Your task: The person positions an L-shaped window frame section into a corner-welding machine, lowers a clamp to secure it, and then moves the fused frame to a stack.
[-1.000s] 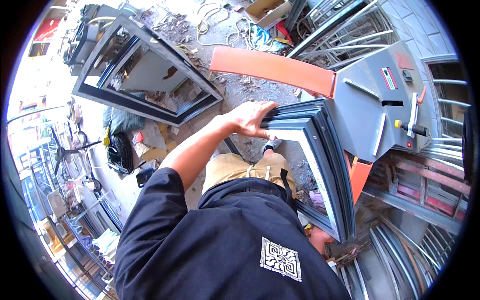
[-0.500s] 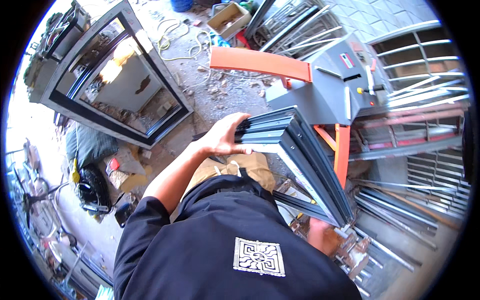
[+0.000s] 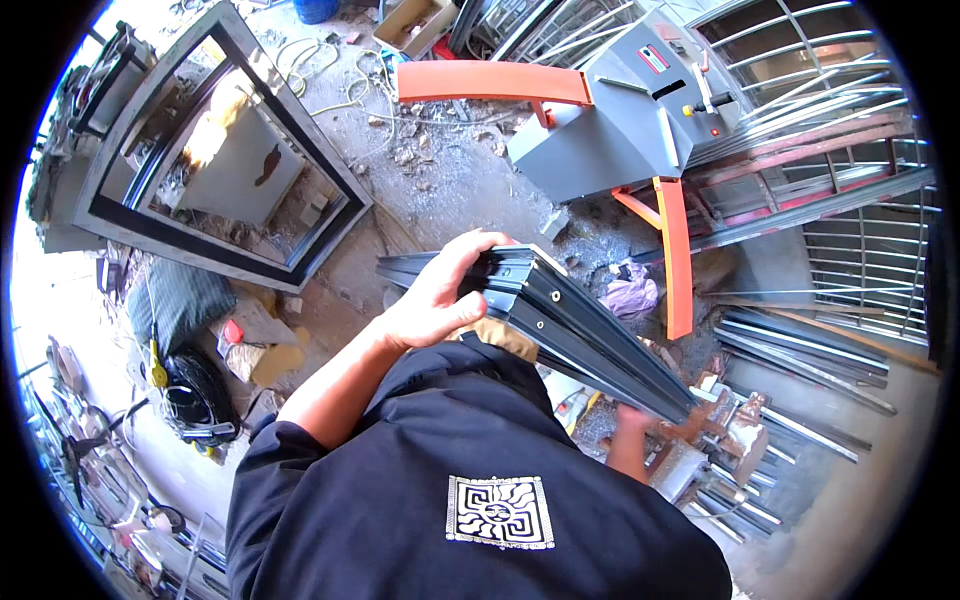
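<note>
My left hand (image 3: 440, 295) grips the upper corner of a dark grey metal frame (image 3: 590, 335) made of ribbed profiles, held in the air in front of my chest. The frame slants down to the right, seen almost edge-on. My right hand (image 3: 628, 440) holds its lower end from beneath, and the profile mostly covers that hand. A grey cutting machine (image 3: 620, 130) with orange arms stands just beyond the frame, apart from it.
A large dark window frame (image 3: 330, 215) lies on the dusty floor at upper left. Long metal bars (image 3: 800, 355) and white grilles (image 3: 860, 250) crowd the right side. A purple bag (image 3: 632, 296), a cardboard box (image 3: 415, 22), cables and debris litter the ground.
The frame has come away from the cutting machine and turned from face-on to nearly edge-on. My left hand has kept its grip on the corner. The view has swung left.
</note>
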A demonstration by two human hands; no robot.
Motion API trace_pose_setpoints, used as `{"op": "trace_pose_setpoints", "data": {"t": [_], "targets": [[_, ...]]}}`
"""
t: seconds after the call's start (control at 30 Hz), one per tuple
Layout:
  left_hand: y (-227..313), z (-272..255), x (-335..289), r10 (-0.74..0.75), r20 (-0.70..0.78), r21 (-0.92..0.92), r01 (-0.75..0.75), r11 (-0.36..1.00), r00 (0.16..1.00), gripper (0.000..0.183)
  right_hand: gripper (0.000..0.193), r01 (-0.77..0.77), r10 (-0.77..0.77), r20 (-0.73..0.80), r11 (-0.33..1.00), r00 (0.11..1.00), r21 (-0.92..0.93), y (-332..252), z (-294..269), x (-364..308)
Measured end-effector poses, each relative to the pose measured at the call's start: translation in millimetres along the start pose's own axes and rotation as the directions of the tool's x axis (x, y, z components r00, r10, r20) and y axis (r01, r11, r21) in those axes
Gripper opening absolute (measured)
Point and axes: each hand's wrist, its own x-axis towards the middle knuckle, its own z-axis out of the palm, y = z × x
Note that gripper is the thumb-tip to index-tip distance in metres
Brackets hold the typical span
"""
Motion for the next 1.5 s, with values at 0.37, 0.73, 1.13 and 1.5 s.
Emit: {"op": "trace_pose_setpoints", "data": {"t": [0.37,0.73,1.13,1.5], "targets": [[52.3,82.2,24.6,-0.114,-0.154,-0.058,0.106,0.993,0.982,0.026,0.086,-0.024,0.039,0.154,0.995,0.987,-0.100,-7.4,-117.3,53.3],[59.2,147.0,27.2,-0.222,-0.141,-0.352,0.161,0.922,0.965,0.044,0.082,-0.104,0.110,-0.023,0.980,0.994,0.171,-25.9,-132.6,38.7],[63.0,119.4,-3.7,-0.017,0.017,0.019,0.017,1.000,1.000,0.019,0.076,-0.088,0.179,-0.412,0.969,0.893,0.230,-36.3,-121.7,-27.7],[72.3,120.9,-13.2,-0.022,0.072,-0.106,0.030,0.994,0.997,0.019,0.075,-0.012,-0.068,-0.186,0.918,0.980,-0.396,-40.1,-135.6,-50.1]]}}
